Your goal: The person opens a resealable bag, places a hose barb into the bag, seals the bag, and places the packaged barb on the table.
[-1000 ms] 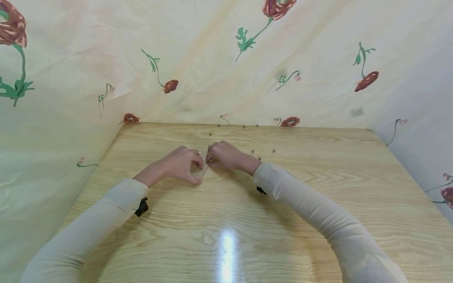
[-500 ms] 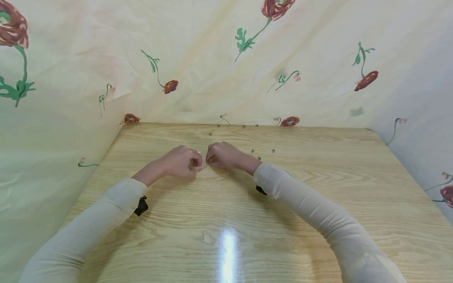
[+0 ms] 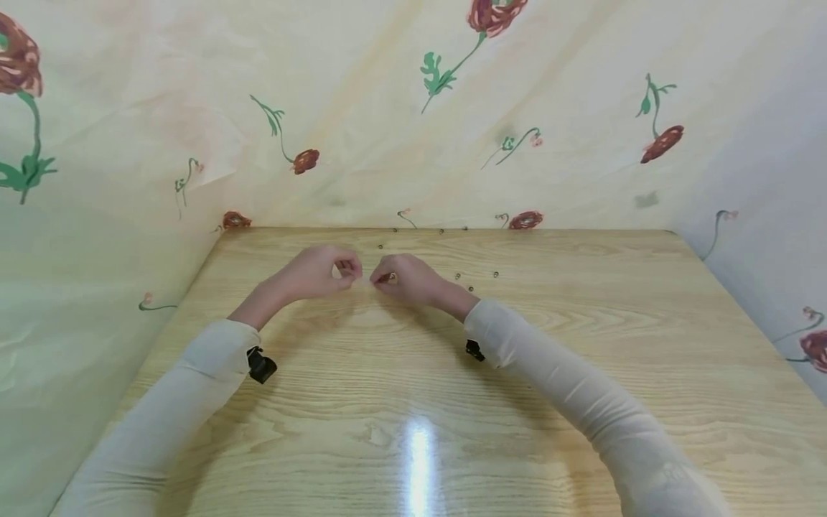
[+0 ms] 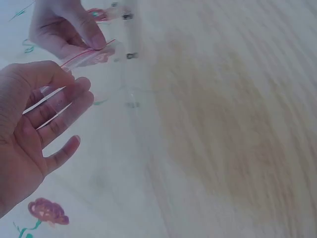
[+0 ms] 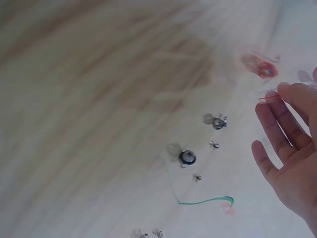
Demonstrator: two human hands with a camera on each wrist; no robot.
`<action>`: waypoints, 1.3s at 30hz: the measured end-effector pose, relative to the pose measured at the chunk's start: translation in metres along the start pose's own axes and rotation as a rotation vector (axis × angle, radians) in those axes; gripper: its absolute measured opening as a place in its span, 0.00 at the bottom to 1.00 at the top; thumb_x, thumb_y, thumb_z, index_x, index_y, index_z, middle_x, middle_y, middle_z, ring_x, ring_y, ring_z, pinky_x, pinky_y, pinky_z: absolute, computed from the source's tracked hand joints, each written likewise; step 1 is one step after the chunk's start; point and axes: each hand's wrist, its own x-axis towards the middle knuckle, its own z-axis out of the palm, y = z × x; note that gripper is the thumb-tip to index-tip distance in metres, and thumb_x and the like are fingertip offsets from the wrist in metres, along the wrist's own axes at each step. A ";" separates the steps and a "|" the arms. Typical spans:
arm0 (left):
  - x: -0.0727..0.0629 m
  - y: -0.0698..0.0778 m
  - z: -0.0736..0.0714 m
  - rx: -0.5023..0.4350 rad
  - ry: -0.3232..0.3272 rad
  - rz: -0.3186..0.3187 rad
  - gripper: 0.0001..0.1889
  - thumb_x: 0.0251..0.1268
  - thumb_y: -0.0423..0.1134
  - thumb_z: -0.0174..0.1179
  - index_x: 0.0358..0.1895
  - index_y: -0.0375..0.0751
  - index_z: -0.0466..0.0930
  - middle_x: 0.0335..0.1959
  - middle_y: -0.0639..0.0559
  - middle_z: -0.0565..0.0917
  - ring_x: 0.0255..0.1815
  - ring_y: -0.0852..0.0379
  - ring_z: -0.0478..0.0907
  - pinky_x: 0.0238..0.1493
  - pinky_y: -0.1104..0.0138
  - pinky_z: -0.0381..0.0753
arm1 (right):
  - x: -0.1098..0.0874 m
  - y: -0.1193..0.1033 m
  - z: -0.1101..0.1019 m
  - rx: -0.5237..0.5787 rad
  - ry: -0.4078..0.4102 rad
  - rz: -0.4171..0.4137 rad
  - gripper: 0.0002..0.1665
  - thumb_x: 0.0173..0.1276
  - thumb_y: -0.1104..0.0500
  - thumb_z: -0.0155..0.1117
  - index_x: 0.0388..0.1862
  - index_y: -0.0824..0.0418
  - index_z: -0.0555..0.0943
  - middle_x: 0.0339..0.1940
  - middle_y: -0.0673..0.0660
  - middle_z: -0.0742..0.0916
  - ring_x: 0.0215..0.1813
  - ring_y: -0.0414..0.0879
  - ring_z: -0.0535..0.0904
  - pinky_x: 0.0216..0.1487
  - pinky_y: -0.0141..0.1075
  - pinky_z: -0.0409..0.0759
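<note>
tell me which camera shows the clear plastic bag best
The left wrist view: the clear plastic bag is seen close up between the left hand and the right hand, its red strip plain. The right wrist view catches only a short end with some red; the head view shows just a tiny pale sliver.

Location type: a table-top work area enclosed by hung sheeting; whether it stands in a home, a workshop or elsewhere cannot be determined. Work surface: pale, glossy wood-grain tabletop [image 3: 362, 388], occupying the lower half of the head view. Enclosure: cream sheeting [image 3: 368, 93] printed with red flowers [image 3: 662, 144], spanning the upper frame and both sides, with visible folds. Lighting: elongated bright reflection [image 3: 419, 459] at bottom centre.
</note>
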 end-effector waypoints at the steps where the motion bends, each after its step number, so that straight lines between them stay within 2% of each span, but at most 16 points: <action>1: 0.001 0.001 -0.002 -0.014 0.015 -0.006 0.05 0.67 0.33 0.63 0.43 0.41 0.86 0.40 0.50 0.89 0.44 0.51 0.86 0.50 0.52 0.83 | 0.000 0.000 -0.002 0.031 0.013 0.004 0.10 0.72 0.66 0.63 0.47 0.65 0.89 0.46 0.58 0.91 0.49 0.48 0.86 0.53 0.38 0.83; 5: 0.006 0.003 -0.008 -0.066 0.081 -0.013 0.06 0.67 0.32 0.64 0.44 0.42 0.86 0.38 0.48 0.89 0.42 0.50 0.85 0.45 0.54 0.82 | -0.003 0.001 -0.008 0.176 0.056 0.007 0.11 0.72 0.66 0.64 0.48 0.68 0.88 0.46 0.61 0.91 0.48 0.50 0.86 0.54 0.44 0.83; 8: 0.009 0.006 -0.010 -0.112 0.125 -0.013 0.08 0.67 0.32 0.64 0.47 0.41 0.86 0.37 0.46 0.89 0.41 0.50 0.84 0.42 0.57 0.81 | -0.007 0.000 -0.013 0.242 0.094 0.007 0.11 0.72 0.66 0.65 0.49 0.69 0.87 0.46 0.63 0.91 0.48 0.50 0.86 0.58 0.50 0.82; 12: 0.013 0.009 -0.013 -0.181 0.163 -0.012 0.10 0.68 0.32 0.65 0.50 0.39 0.85 0.37 0.45 0.88 0.40 0.50 0.84 0.42 0.59 0.81 | -0.013 -0.003 -0.020 0.291 0.140 0.025 0.12 0.72 0.65 0.65 0.51 0.67 0.87 0.44 0.63 0.91 0.46 0.49 0.86 0.57 0.47 0.82; 16: 0.017 0.015 -0.015 -0.217 0.173 -0.004 0.11 0.68 0.32 0.65 0.52 0.40 0.85 0.39 0.45 0.88 0.41 0.51 0.84 0.46 0.57 0.80 | -0.020 -0.005 -0.027 0.369 0.155 0.066 0.14 0.72 0.64 0.65 0.55 0.66 0.85 0.42 0.62 0.90 0.45 0.53 0.86 0.52 0.41 0.82; 19: 0.021 0.019 -0.017 -0.231 0.162 0.007 0.14 0.68 0.32 0.66 0.55 0.40 0.84 0.40 0.45 0.89 0.42 0.51 0.83 0.49 0.56 0.81 | -0.025 -0.005 -0.031 0.432 0.164 0.084 0.15 0.73 0.64 0.64 0.56 0.67 0.85 0.41 0.62 0.90 0.45 0.60 0.85 0.48 0.37 0.83; 23: 0.027 0.025 -0.018 -0.257 0.135 0.023 0.18 0.67 0.33 0.67 0.59 0.40 0.83 0.39 0.45 0.89 0.42 0.51 0.84 0.50 0.56 0.81 | -0.032 -0.005 -0.035 0.513 0.180 0.075 0.15 0.73 0.64 0.63 0.56 0.68 0.85 0.41 0.63 0.90 0.45 0.66 0.84 0.46 0.37 0.83; 27: 0.030 0.032 -0.019 -0.304 0.129 0.023 0.18 0.65 0.34 0.69 0.58 0.39 0.84 0.37 0.45 0.88 0.40 0.52 0.84 0.48 0.61 0.80 | -0.040 -0.008 -0.040 0.585 0.186 0.115 0.15 0.74 0.64 0.63 0.56 0.67 0.85 0.42 0.63 0.90 0.42 0.55 0.86 0.46 0.38 0.83; 31: 0.033 0.037 -0.018 -0.372 0.162 0.013 0.15 0.64 0.35 0.70 0.53 0.39 0.84 0.37 0.45 0.88 0.39 0.53 0.83 0.41 0.66 0.79 | -0.046 -0.010 -0.047 0.661 0.202 0.174 0.16 0.74 0.64 0.63 0.57 0.69 0.83 0.40 0.59 0.91 0.38 0.43 0.86 0.45 0.39 0.84; 35: 0.037 0.040 -0.014 -0.448 0.195 0.005 0.15 0.61 0.34 0.72 0.51 0.40 0.85 0.36 0.46 0.87 0.38 0.54 0.83 0.38 0.67 0.78 | -0.049 -0.009 -0.051 0.709 0.214 0.193 0.17 0.73 0.64 0.64 0.57 0.70 0.83 0.36 0.53 0.91 0.36 0.41 0.85 0.45 0.43 0.84; 39: 0.040 0.040 -0.008 -0.531 0.192 0.009 0.16 0.61 0.33 0.72 0.53 0.40 0.85 0.34 0.47 0.87 0.35 0.55 0.81 0.35 0.68 0.77 | -0.049 -0.006 -0.053 0.735 0.209 0.209 0.16 0.73 0.65 0.64 0.56 0.70 0.83 0.34 0.48 0.91 0.34 0.41 0.85 0.42 0.38 0.84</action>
